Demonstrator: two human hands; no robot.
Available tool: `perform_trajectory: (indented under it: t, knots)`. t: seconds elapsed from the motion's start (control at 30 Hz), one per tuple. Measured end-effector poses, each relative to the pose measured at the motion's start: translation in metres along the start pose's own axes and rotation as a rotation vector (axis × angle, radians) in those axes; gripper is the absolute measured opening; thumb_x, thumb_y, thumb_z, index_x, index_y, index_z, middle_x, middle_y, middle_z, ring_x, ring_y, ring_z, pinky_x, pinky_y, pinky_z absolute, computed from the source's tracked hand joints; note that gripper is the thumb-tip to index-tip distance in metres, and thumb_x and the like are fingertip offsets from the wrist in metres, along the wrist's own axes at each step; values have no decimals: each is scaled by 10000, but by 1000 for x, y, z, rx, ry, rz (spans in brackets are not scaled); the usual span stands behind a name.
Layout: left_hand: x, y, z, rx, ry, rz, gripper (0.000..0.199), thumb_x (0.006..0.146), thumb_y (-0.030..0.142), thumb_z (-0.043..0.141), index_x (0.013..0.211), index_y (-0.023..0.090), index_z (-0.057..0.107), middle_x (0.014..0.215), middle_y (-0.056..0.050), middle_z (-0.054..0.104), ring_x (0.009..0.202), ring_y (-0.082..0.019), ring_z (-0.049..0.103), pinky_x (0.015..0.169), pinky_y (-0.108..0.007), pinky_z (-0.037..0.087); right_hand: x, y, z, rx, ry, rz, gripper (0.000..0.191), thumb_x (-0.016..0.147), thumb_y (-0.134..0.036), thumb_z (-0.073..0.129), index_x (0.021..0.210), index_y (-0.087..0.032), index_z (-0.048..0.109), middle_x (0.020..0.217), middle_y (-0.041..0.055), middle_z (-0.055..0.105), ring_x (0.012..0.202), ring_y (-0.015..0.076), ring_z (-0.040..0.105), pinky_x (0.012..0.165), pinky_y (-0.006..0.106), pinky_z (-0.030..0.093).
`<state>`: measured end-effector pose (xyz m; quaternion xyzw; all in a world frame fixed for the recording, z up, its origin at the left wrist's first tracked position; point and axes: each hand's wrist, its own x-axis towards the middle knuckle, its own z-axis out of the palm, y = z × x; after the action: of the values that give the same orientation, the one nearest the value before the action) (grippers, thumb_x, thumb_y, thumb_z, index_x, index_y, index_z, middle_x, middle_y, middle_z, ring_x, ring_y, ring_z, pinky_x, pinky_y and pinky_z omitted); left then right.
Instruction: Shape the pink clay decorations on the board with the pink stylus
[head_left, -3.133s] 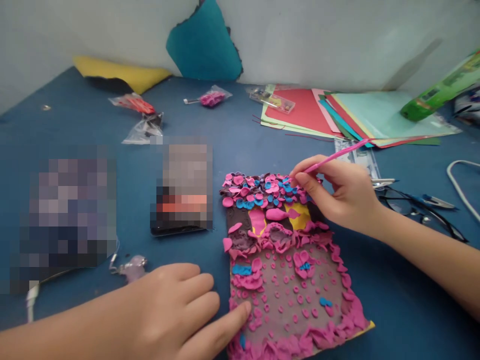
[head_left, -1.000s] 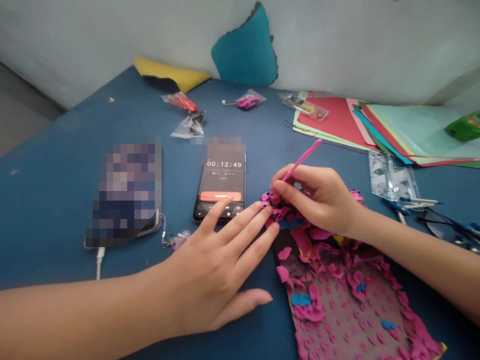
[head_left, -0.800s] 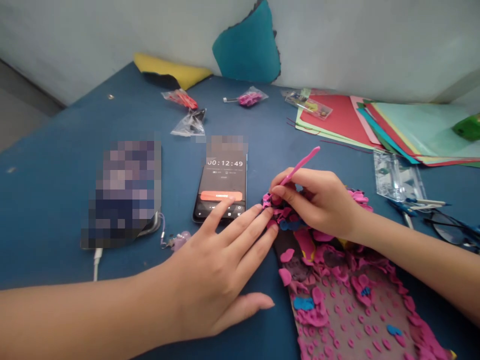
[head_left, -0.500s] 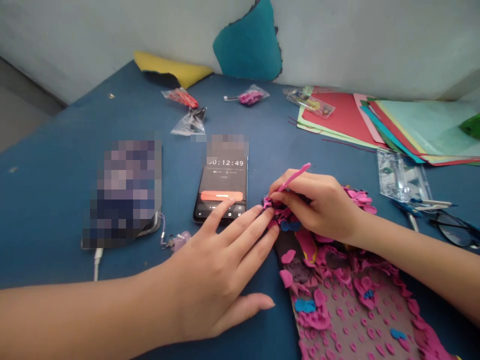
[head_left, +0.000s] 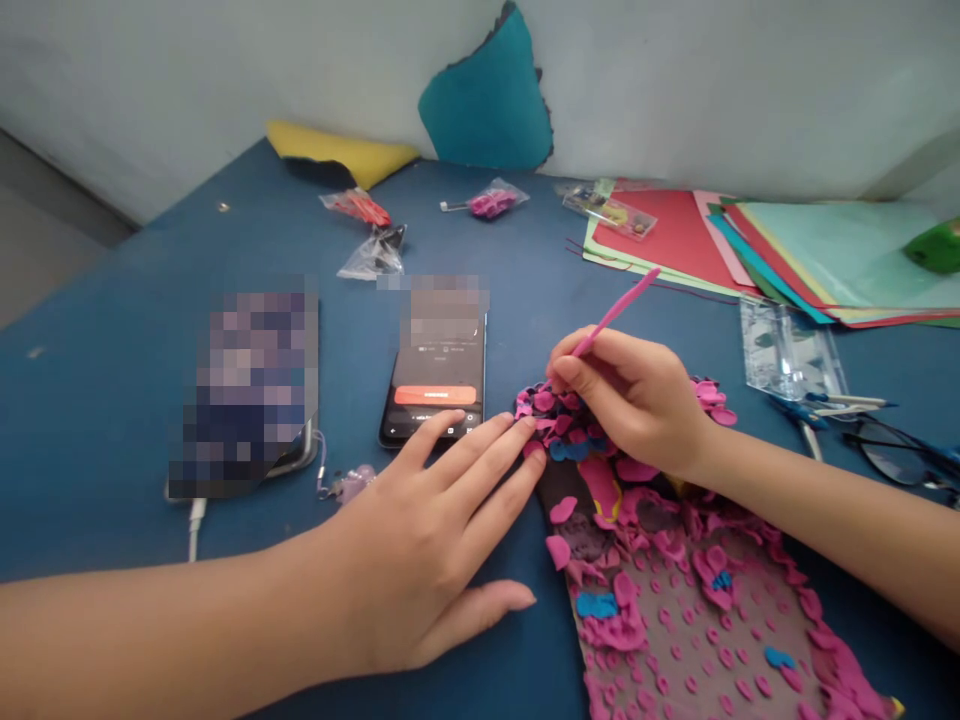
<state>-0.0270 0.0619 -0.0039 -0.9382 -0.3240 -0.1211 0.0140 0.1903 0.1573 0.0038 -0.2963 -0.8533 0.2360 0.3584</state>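
- Head view, the only one: right hand has its fingers pinched tight on a thin pink tool, held like a pen. The free end sticks up and away toward the paper stack, the working tip is down at the far left corner of the clay board.
- That board lies flat on the blue worktop, running from mid-frame down to the bottom right corner. It's covered in pink clay bits with a few blue ones and some yellow showing under the hand.
- Left hand lies palm down on the worktop just left of the board, fingers spread and holding nothing. The fingertips touch the board's far left corner, right next to the tool tip, and the thumb points toward the board's left edge.
- Just beyond the left fingertips is a phone lying flat with an orange bar on its screen. Further left is a second phone, blurred out, with a white cable coming off its near end.
- At the far side: small plastic bags, a teal scrap and a yellow scrap against the wall.
- Far right: a fanned stack of coloured paper, a clear pouch, and glasses near the right forearm.
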Motion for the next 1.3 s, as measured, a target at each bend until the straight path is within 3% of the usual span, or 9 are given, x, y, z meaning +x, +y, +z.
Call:
perform_trajectory:
  t: [0.33,0.6,0.83,1.07,1.13,1.2,1.3]
  knots:
    - [1,1,-4,-27,9,-8,580,1048,490,381,1431,71,498,1507,-172,475,1409,-328,416,1181,-502,269,-2,1,1,-82,-65,-108,167,964,-137,517,826,-190,596,796,31,704,684,131,618,638,235,482]
    - [1,3,-2,-72,24,-50,567,1064,483,341,1433,81,495,1507,-167,477,1421,-307,404,1203,-484,196,-1,1,3,-152,-74,-146,235,970,-145,502,753,-183,583,756,48,695,705,148,626,671,249,494]
    - [1,3,-2,-38,29,-34,564,1058,477,362,1435,80,498,1497,-162,491,1412,-310,420,1199,-488,215,-2,1,3,-133,-70,-148,186,961,-142,516,801,-190,597,779,40,712,699,144,637,643,248,498]
    - [2,-7,1,-10,121,-26,571,1057,538,325,1373,119,552,1479,-133,521,1404,-306,435,1221,-516,123,-2,3,4,-111,106,-6,128,956,-167,545,860,-192,626,818,34,740,735,147,683,679,237,519]
    - [6,-20,-5,62,202,-76,480,1069,434,326,1330,116,573,1449,-146,550,1375,-312,472,1183,-543,209,-2,3,5,-103,111,16,117,955,-175,555,875,-183,640,841,38,751,761,150,690,700,239,520]
    - [11,-35,-16,140,253,-218,416,1051,300,311,1278,95,594,1367,-159,614,1322,-326,526,1110,-565,331,-1,3,5,-100,106,16,123,956,-188,558,869,-178,644,842,41,749,763,151,686,698,241,515]
    - [15,-49,-32,183,243,-366,374,1015,222,359,1135,57,673,1306,-195,640,1291,-372,547,1073,-598,378,-1,3,5,-97,98,19,139,960,-206,549,854,-182,636,817,34,732,736,149,669,679,244,505]
